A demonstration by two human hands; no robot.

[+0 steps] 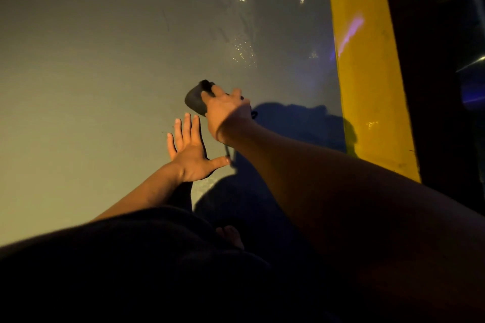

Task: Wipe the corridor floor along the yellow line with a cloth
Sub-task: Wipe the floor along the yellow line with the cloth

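Note:
A dark cloth (195,99) lies bunched on the grey corridor floor (105,73), a little left of the broad yellow line (367,65). My right hand (227,110) is on top of the cloth with its fingers curled over it, arm stretched forward. My left hand (189,152) rests flat on the floor just behind and left of the cloth, fingers spread and thumb pointing right. Wet streaks and glinting droplets (244,52) mark the floor ahead of the cloth.
A dark strip (433,86) runs along the right side of the yellow line. My dark-clothed knee (118,257) and bare toes (231,237) fill the lower part of the view. My arm's shadow (294,118) falls between cloth and line.

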